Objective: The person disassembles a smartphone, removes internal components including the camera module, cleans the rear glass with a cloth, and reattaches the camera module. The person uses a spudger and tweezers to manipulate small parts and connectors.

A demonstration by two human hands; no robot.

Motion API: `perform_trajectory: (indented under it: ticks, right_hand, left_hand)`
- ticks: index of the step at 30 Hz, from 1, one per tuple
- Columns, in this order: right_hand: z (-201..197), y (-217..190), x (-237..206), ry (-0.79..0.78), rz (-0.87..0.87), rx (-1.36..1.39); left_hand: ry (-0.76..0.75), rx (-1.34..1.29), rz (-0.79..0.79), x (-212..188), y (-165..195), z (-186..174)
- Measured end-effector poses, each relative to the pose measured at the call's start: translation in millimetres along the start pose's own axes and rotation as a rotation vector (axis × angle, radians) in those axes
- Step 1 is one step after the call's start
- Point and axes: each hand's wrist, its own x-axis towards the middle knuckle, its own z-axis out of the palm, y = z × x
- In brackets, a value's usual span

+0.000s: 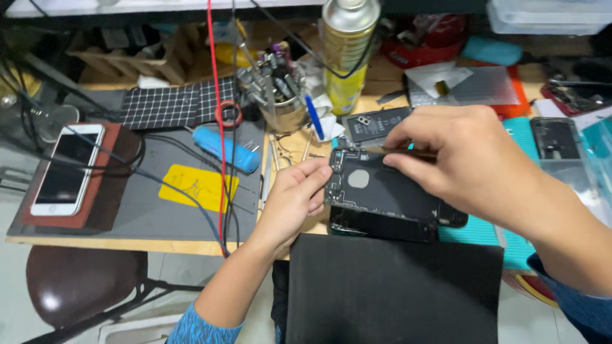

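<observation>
Left hand pinching edge of opened black phone shell, right hand gripping thin tool at its top, white phone well apart

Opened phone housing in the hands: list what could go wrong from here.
1. The left hand grips the housing only at its left edge, above the bench edge; it could slip and drop.
2. The right hand presses a thin tool at the top edge; a slip might scratch the parts inside or jab the left fingers.
3. Cables cross the mat beside the left hand; a snagged one might drag the white phone or the tool cup.
</observation>
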Motion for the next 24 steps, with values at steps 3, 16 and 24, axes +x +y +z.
perform_trajectory:
  ticks: [3,16,24]
  right_hand:
    - [8,-8,8,-0.049,-0.03,-0.013]
    - [29,-9,11,-0.222,-0.027,0.039]
    - [43,3,-5,-0.147,0.028,0.131]
  left_hand:
    - [-0.011,-0.006,-0.023,-8,-3,-9]
    - [-0.051,-0.06,-0.074,-23,-6,-4]
    - [-0.044,-0.042,-0.066,-25,-6,1]
